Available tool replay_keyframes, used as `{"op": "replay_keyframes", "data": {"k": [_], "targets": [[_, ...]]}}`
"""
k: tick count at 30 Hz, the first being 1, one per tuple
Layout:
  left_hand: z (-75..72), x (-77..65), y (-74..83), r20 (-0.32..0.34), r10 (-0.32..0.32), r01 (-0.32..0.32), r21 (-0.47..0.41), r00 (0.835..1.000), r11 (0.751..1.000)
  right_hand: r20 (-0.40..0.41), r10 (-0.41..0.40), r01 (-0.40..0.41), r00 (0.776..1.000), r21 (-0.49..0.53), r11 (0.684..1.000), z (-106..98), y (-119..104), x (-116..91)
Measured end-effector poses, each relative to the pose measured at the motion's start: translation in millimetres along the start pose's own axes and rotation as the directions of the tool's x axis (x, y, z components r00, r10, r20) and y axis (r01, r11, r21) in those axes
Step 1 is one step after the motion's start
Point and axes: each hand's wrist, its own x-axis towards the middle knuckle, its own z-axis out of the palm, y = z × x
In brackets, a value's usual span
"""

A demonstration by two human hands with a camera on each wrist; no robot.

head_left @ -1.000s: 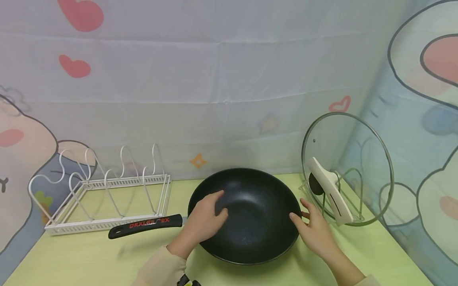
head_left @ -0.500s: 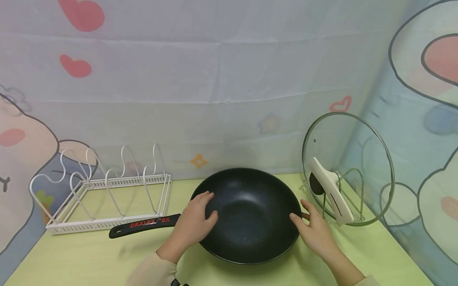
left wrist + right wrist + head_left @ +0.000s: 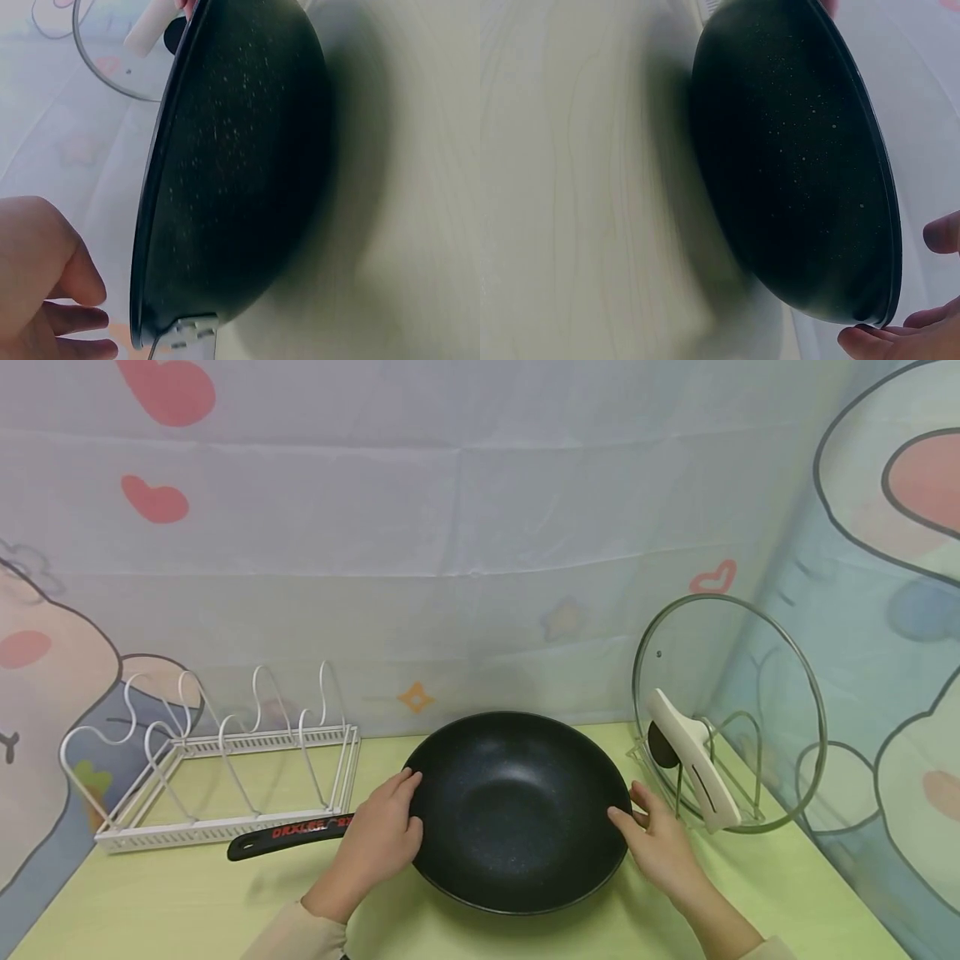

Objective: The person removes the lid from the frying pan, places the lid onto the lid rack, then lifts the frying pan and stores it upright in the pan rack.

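Observation:
A black wok [image 3: 517, 814] stands on the table, its long black handle [image 3: 288, 837] with red lettering pointing left. My left hand [image 3: 381, 835] is at the wok's left rim, above where the handle joins. In the left wrist view its fingers [image 3: 79, 316] are slightly bent and apart from the rim. At the right rim, my right hand [image 3: 660, 843] has its thumb over the edge. The right wrist view shows fingertips [image 3: 862, 341] touching the wok's outer side near the rim, with the thumb [image 3: 941, 234] clear of it.
A white wire rack [image 3: 176, 837] stands at the left. On the right, a glass lid [image 3: 783, 702] with a pale handle [image 3: 693, 760] leans upright in a small wire stand [image 3: 757, 768]. A patterned cloth [image 3: 465, 527] hangs behind the light green table [image 3: 180, 910].
My left hand has drawn back to the left, from over the inside of the wok to its left rim by the handle. The wok and my right hand have stayed almost still.

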Motion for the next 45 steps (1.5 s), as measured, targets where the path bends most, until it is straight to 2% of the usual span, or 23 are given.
{"op": "replay_keyframes", "data": {"k": [10, 20, 27, 32, 35, 40, 45], "targets": [[-1.4, -8.7, -14.0, 0.001, 0.008, -0.008, 0.175, 1.0, 0.984, 0.038, 0.025, -0.027, 0.999, 0.061, 0.998, 0, 4, 0], [0.9, -14.3, -24.7, -0.016, -0.017, 0.021, 0.261, 1.0, 0.965, 0.056, 0.061, -0.064, 0.997, 0.064, 0.996, 1, 6, 0], [1.5, -15.7, -30.4, -0.061, 0.022, -0.001, 0.33, 0.998, 0.944, 0.071, 0.072, -0.084, 0.995, 0.18, 0.98, 4, 8, -1], [-1.3, -15.7, -35.6, -0.054, 0.019, 0.002, 0.364, 0.998, 0.931, 0.107, 0.061, -0.089, 0.992, 0.291, 0.953, 6, 14, 0], [-3.8, -16.3, -38.4, -0.044, 0.01, 0.007, 0.384, 0.999, 0.923, 0.119, 0.063, -0.099, 0.991, 0.322, 0.941, 7, 16, -1], [-4.5, -17.4, -41.5, -0.049, 0.029, -0.007, 0.397, 0.998, 0.918, 0.127, 0.073, -0.112, 0.989, 0.335, 0.935, 7, 17, -2], [-1.0, -17.3, -43.2, -0.093, 0.063, -0.022, 0.389, 0.994, 0.921, 0.11, 0.065, -0.099, 0.992, 0.34, 0.935, 9, 17, 0]]}}
